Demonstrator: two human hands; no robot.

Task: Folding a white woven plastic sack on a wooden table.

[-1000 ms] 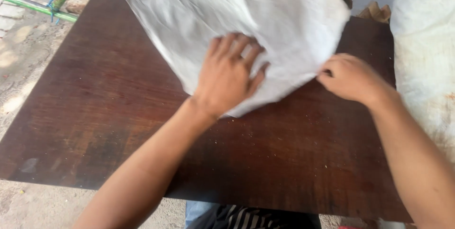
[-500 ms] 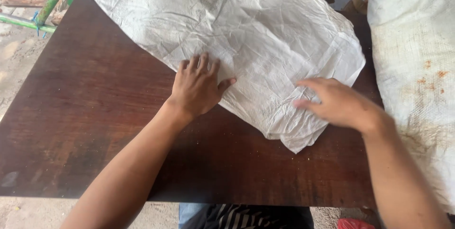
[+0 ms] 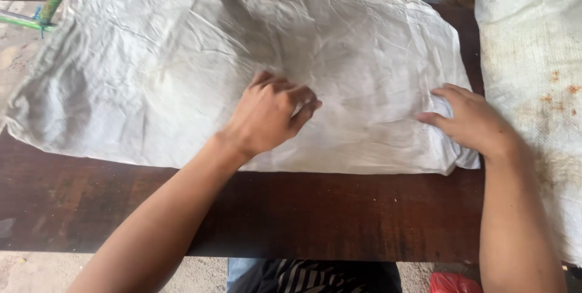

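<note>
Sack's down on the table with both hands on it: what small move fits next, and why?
Probably sweep the left hand outward to flatten the sack: it lies spread but creased on the table, while the right hand pins its bunched right corner.

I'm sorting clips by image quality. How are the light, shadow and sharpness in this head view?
Head view: soft, even daylight with no glare; the white woven sack shows only gentle crease shading and a faint shadow above the left hand; the right hand and dark wooden table look sharp, with no motion blur; the sack's upper edge reads bright, slightly washed out.
</note>
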